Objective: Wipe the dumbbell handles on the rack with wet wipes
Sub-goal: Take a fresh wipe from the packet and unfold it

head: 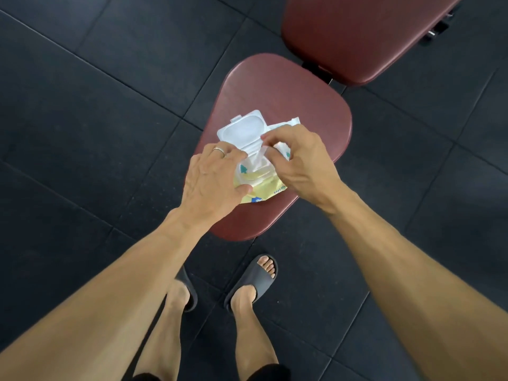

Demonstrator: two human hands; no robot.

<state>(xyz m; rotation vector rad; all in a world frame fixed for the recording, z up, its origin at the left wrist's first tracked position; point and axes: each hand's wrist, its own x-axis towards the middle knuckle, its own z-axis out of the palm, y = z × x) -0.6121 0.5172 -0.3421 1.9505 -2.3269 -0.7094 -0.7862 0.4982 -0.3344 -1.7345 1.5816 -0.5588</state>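
Left hand (213,177) steadies the open wipes pack (261,185) on the bench seat (316,111); right hand (298,158) pinches a wipe (257,158).

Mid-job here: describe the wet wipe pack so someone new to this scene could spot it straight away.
Find the maroon bench seat, the rounded pad nearest the person's feet. On its near half lies the wet wipe pack, pale yellow, pressed down by the left hand while the right hand pinches a wipe at its opening. Its white lid, flipped open, is the only white plastic there.
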